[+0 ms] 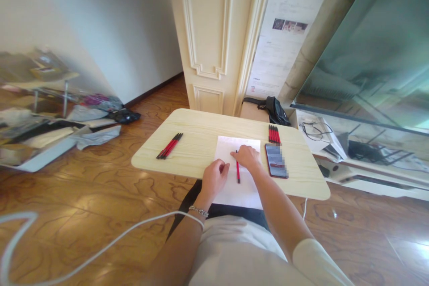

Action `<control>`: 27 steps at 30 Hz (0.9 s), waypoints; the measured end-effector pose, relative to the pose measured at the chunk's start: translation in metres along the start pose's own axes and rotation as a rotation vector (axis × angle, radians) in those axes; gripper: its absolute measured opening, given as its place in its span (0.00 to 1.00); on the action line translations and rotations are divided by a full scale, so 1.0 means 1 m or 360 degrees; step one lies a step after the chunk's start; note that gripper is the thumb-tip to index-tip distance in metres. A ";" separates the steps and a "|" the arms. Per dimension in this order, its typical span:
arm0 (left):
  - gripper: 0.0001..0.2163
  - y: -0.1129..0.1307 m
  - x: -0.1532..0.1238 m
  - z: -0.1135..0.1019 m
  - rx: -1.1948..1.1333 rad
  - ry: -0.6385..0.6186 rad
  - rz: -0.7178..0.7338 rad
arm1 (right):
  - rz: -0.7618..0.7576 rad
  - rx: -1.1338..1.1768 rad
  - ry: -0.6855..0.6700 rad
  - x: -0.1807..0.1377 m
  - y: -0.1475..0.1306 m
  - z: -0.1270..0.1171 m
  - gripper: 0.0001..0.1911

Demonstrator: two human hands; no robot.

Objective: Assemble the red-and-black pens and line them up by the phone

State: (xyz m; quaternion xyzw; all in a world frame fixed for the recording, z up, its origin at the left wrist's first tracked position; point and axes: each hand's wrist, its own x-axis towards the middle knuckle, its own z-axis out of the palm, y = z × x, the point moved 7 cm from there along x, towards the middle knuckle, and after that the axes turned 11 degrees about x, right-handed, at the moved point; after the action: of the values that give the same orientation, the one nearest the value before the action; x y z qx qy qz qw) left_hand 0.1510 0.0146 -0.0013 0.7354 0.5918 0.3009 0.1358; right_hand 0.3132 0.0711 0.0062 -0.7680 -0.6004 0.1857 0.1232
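A white sheet of paper lies at the near edge of a small light wooden table. My right hand is closed on a red pencil, its tip near the paper's upper part. My left hand rests on the paper's left edge with fingers curled in; I see nothing in it. A bracelet sits on that wrist. Several red and black pencils lie to the left. Another bunch of red pencils lies at the back right.
A phone lies just right of the paper. A black bag sits behind the table by a cream door. Clutter and a low shelf fill the left floor. A glass TV stand with cables stands right. A white cable crosses the foreground.
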 end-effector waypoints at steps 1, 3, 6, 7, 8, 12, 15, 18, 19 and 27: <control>0.11 0.000 0.000 0.000 -0.0001 -0.0007 -0.0008 | 0.0005 0.0020 0.0013 0.001 0.001 -0.001 0.25; 0.11 -0.001 0.002 -0.001 -0.0034 -0.0031 -0.0030 | 0.0016 0.0091 0.0041 0.001 0.006 -0.004 0.22; 0.12 -0.002 0.003 -0.005 -0.0196 -0.0082 -0.0081 | -0.0048 0.0395 0.0035 -0.002 0.011 -0.006 0.21; 0.12 -0.001 0.003 -0.005 -0.0286 -0.0103 -0.0095 | -0.0108 0.0584 0.0020 -0.004 0.010 -0.007 0.22; 0.13 0.001 0.002 -0.006 -0.0397 -0.0132 -0.0106 | -0.0180 0.0811 0.0001 -0.008 0.009 -0.008 0.22; 0.18 0.022 -0.005 0.008 -0.1087 -0.0431 -0.0127 | -0.0418 0.1725 -0.0070 -0.033 0.001 -0.009 0.20; 0.20 0.037 -0.014 0.025 -0.1645 -0.0624 -0.0273 | -0.0375 0.2122 -0.0121 -0.049 -0.001 -0.003 0.20; 0.18 0.040 -0.021 0.036 -0.1847 -0.0608 -0.0446 | -0.0289 0.2258 -0.0075 -0.061 0.001 0.000 0.21; 0.17 0.040 -0.022 0.038 -0.1841 -0.0565 -0.0477 | -0.0285 0.2267 -0.0040 -0.063 0.001 -0.001 0.21; 0.13 0.037 -0.022 0.023 -0.1294 -0.0206 -0.0431 | -0.0167 0.2141 0.0302 -0.074 -0.002 -0.008 0.21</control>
State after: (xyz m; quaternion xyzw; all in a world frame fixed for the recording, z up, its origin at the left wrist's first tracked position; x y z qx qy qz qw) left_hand 0.1918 -0.0126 -0.0047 0.5551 0.5067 0.4421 0.4896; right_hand 0.2995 0.0000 0.0245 -0.5073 -0.3773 0.4442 0.6348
